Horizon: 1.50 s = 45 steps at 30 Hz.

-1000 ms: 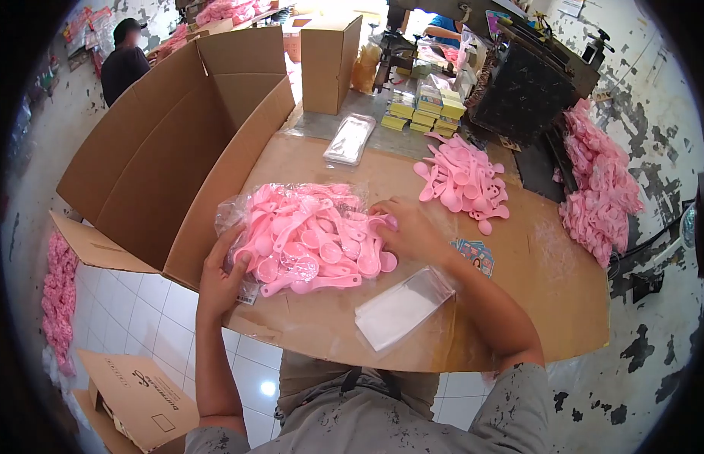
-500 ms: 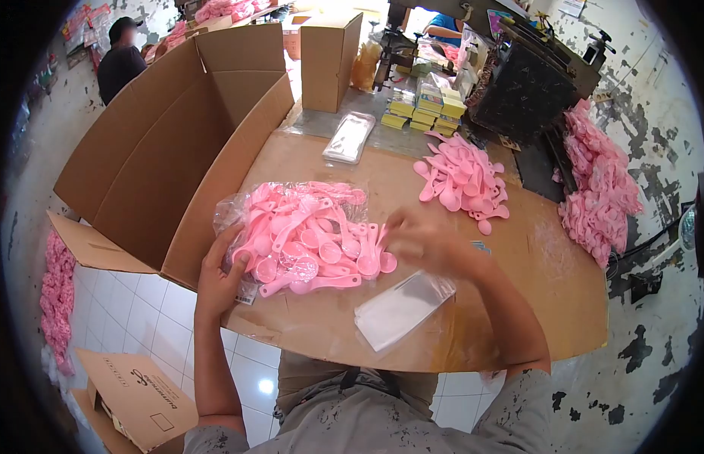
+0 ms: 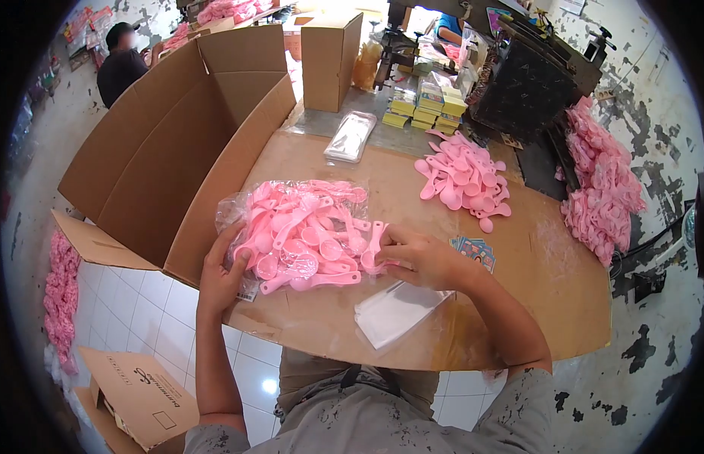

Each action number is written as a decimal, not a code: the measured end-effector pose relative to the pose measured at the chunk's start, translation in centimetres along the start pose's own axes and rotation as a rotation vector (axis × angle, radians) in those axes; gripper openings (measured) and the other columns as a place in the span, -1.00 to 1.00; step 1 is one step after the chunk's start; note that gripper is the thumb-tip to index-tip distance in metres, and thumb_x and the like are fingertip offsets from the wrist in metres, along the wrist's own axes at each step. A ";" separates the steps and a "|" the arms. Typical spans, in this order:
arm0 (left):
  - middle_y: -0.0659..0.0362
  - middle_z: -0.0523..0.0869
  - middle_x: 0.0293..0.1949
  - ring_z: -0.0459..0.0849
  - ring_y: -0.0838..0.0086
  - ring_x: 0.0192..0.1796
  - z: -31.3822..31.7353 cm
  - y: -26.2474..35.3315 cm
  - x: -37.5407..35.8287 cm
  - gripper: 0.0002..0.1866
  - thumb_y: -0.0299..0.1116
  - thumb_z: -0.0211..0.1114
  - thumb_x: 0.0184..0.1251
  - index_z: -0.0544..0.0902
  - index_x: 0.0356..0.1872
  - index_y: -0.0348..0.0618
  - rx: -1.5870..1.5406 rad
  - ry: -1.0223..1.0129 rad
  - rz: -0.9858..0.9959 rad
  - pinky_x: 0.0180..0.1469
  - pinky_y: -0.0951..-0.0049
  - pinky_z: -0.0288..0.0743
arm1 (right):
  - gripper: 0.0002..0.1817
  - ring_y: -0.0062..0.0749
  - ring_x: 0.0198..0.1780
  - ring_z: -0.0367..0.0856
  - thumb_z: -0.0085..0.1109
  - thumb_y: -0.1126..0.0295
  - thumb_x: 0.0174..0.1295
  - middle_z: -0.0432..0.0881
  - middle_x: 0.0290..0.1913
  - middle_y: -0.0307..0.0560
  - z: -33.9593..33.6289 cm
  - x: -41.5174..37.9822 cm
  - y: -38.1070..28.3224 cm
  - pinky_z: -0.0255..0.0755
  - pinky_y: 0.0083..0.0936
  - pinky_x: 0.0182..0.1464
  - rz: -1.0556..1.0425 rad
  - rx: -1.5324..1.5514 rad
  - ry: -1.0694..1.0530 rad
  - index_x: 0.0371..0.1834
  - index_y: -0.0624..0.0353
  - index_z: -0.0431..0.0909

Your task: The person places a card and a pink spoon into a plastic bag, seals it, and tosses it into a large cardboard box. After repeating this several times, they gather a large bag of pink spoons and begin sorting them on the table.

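A clear plastic bag of pink spoons [image 3: 303,227] lies on the brown table [image 3: 443,318] in front of me. My left hand [image 3: 222,276] grips the bag's near left end. My right hand [image 3: 420,257] rests at the bag's right, open end, its fingers closed on the bowls of a few pink spoons that stick out of the pile. A flat stack of empty clear bags [image 3: 394,310] lies just below my right hand.
A big open cardboard box [image 3: 178,144] stands at the table's left edge. A loose heap of pink spoons [image 3: 462,178] lies at the far right, small printed cards [image 3: 477,251] beside my wrist. Farther back are a packed clear bag [image 3: 350,136], a closed carton [image 3: 329,60] and a person [image 3: 121,60].
My right hand drew back from the bag's right end, swept through the air, and now sits lower on the protruding spoons. The left hand and the bag stayed where they were.
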<state>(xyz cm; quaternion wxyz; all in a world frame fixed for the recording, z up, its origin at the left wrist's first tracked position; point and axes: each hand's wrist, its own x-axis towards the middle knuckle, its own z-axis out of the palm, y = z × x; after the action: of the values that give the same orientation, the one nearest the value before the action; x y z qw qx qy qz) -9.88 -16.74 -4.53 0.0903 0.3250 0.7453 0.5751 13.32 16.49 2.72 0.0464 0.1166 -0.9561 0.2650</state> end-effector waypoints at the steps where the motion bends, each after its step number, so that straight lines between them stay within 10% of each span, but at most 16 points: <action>1: -0.02 0.65 0.44 0.56 0.21 0.51 -0.1 0.0 0.0 -0.45 -0.32 0.39 0.53 0.57 0.47 -0.23 0.010 0.000 -0.003 0.56 0.22 0.37 | -0.72 -0.10 0.07 0.65 0.41 0.53 0.24 0.58 0.02 -0.06 -0.2 -0.1 -0.1 0.58 -0.23 0.13 -0.011 -0.018 0.001 0.03 0.13 0.74; 19: 0.00 0.65 0.42 0.56 0.22 0.49 0.0 0.1 0.0 -0.46 -0.28 0.38 0.56 0.57 0.47 -0.22 -0.002 -0.007 0.019 0.55 0.22 0.37 | -0.87 -0.25 0.08 0.65 0.40 0.50 0.30 0.65 0.05 -0.16 -1.4 -3.5 1.1 0.61 -0.23 0.03 0.279 0.134 0.170 -0.13 0.20 0.66; 25: -0.02 0.66 0.41 0.57 0.21 0.48 0.0 0.2 -0.1 -0.46 -0.27 0.38 0.55 0.57 0.47 -0.23 0.028 -0.003 0.016 0.54 0.22 0.38 | -0.79 -0.11 0.14 0.67 0.39 0.45 0.23 0.65 0.12 -0.02 -6.0 -3.7 2.4 0.57 -0.23 0.12 0.539 -0.085 0.443 -0.08 0.22 0.71; 28: -0.03 0.66 0.41 0.58 0.21 0.48 0.0 0.5 0.0 -0.46 -0.26 0.38 0.56 0.57 0.47 -0.23 0.021 -0.008 0.018 0.54 0.22 0.38 | -0.76 -0.11 0.20 0.66 0.41 0.45 0.21 0.65 0.18 -0.02 -6.2 -3.8 4.5 0.55 -0.21 0.19 0.338 -0.773 0.653 -0.06 0.19 0.72; 34: -0.03 0.66 0.40 0.58 0.22 0.48 0.1 0.3 -0.1 -0.46 -0.24 0.38 0.57 0.57 0.46 -0.24 -0.010 -0.002 0.012 0.53 0.23 0.39 | -0.76 -0.05 0.22 0.63 0.39 0.60 0.23 0.64 0.23 -0.04 -1.1 -3.0 1.2 0.50 -0.14 0.28 -0.059 -0.337 0.150 -0.04 0.17 0.73; 45: -0.02 0.66 0.41 0.58 0.22 0.48 0.1 0.2 -0.1 -0.46 -0.27 0.39 0.55 0.58 0.45 -0.24 -0.006 0.011 0.025 0.53 0.23 0.39 | -0.75 -0.08 0.23 0.62 0.36 0.62 0.28 0.65 0.16 -0.02 -6.8 -4.7 1.4 0.48 -0.17 0.26 0.193 -0.110 0.302 0.00 0.19 0.67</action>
<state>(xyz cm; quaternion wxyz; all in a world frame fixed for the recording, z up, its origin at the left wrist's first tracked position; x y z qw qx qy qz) -9.71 -16.64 -4.44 0.0800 0.3309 0.7400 0.5802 17.68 22.08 7.10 0.1700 -0.0197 -0.9580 0.2301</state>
